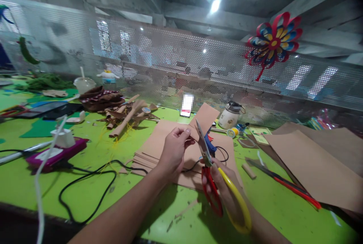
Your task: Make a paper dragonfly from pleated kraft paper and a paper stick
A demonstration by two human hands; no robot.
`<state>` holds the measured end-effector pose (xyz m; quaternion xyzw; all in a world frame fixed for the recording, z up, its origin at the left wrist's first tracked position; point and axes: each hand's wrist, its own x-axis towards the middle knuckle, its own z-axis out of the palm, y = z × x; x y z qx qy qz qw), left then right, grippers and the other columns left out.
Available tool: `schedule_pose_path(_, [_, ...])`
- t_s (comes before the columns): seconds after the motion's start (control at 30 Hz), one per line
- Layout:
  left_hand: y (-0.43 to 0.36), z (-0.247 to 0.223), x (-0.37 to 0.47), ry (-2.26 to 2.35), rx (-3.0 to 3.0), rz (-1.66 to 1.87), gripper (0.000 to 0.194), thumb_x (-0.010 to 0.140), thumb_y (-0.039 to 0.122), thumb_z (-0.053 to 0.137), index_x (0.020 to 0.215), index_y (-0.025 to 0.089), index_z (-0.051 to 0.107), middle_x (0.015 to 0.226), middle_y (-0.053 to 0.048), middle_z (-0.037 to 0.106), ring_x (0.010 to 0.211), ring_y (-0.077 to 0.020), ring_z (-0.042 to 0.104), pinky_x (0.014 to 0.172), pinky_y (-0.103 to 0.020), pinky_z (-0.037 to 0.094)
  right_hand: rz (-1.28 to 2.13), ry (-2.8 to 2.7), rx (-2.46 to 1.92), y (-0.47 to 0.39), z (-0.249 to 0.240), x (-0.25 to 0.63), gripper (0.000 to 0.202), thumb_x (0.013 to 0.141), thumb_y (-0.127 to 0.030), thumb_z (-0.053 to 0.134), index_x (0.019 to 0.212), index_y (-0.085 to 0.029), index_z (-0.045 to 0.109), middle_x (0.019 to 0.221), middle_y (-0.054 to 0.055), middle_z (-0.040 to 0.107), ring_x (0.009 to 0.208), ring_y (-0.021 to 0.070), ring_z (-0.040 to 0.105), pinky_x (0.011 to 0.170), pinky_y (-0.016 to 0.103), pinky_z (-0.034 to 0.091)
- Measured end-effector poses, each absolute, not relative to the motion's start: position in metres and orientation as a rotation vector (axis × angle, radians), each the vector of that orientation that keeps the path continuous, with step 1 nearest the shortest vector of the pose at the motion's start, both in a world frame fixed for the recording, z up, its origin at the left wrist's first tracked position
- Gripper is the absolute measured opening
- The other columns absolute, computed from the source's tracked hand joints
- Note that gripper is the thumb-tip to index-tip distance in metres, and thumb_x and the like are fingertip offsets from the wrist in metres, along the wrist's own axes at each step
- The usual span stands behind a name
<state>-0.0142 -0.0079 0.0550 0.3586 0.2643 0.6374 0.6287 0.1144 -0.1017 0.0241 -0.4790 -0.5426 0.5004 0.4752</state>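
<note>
My left hand (176, 147) is closed in a pinch on a small brown sheet (207, 117), probably paper or card, which it holds up above the table. My right hand (225, 177) grips scissors (206, 155) with one red and one yellow handle loop. Their blades point up and away from me, partly apart, right at the lower part of the brown sheet. Whether the blades touch it I cannot tell. Under both hands lies a stack of large brown sheets (147, 157). A blue tool (210, 146), which looks like a glue gun, rests behind the scissors, partly hidden.
A purple power strip (58, 155) and a black cable (93, 172) lie left on the green table. Rolled brown pieces (130, 117) are piled behind. A lit phone (187, 104) leans at the back. Red-handled long scissors (295, 189) and large brown sheets (314, 164) lie right.
</note>
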Motion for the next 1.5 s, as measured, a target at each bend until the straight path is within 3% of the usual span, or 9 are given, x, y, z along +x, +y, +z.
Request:
schedule_pose_path(0.47, [-0.004,0.054,-0.016,0.622,0.861,1.492,0.017,0.067,0.025,0.068,0.064,0.014,0.055,0.061,0.002,0.056,0.058,-0.0092,0.051,0.060,-0.023,0.043,1.211,-1.332,-1.240,-0.102,0.026,0.112,0.042,0.081,-0.060,0.046,0.085,-0.018,0.046,0.058,-0.005,0.048,0.034,0.0029,0.031,0.030,0.015,0.026])
schedule_pose_path(1.03, [-0.001,0.051,-0.014,0.728,0.962,1.531,0.017,0.072,0.027,0.062,0.068,0.014,0.052,0.059,0.004,0.051,0.054,-0.0077,0.044,0.056,-0.022,0.040,1.193,-1.372,-1.271,-0.102,0.029,0.108,0.048,0.080,-0.065,0.044,0.087,-0.017,0.047,0.058,-0.005,0.048,0.033,0.0024,0.032,0.030,0.015,0.028])
schedule_pose_path(1.5, [-0.007,0.050,-0.010,0.729,1.020,1.496,0.020,0.071,0.029,0.063,0.066,0.015,0.050,0.060,0.003,0.052,0.055,-0.0089,0.046,0.054,-0.022,0.038,1.233,-1.317,-1.230,-0.100,0.020,0.113,0.045,0.081,-0.062,0.045,0.082,-0.017,0.048,0.057,-0.004,0.050,0.035,0.0046,0.040,0.032,0.016,0.035])
